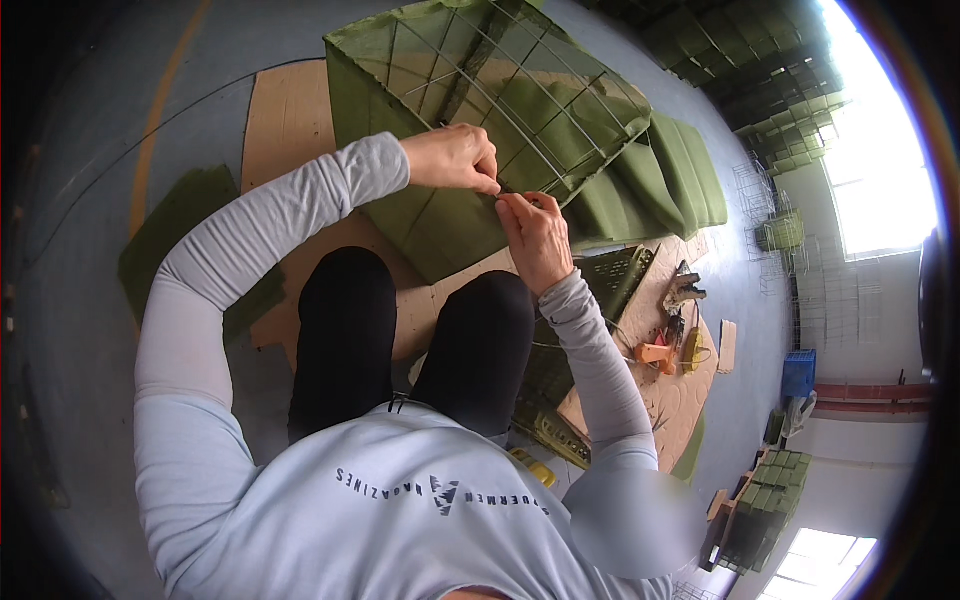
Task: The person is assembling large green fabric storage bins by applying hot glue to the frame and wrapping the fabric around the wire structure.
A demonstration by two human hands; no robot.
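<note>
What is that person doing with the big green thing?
A person sits on cardboard sheets on the floor, working with both hands at the edge of a wire-frame box covered in green fabric. The left hand and the right hand pinch close together at the same spot on the frame's lower edge. More folded green fabric pieces lie just beyond the box, and small tools rest on the cardboard to the person's right.
</note>
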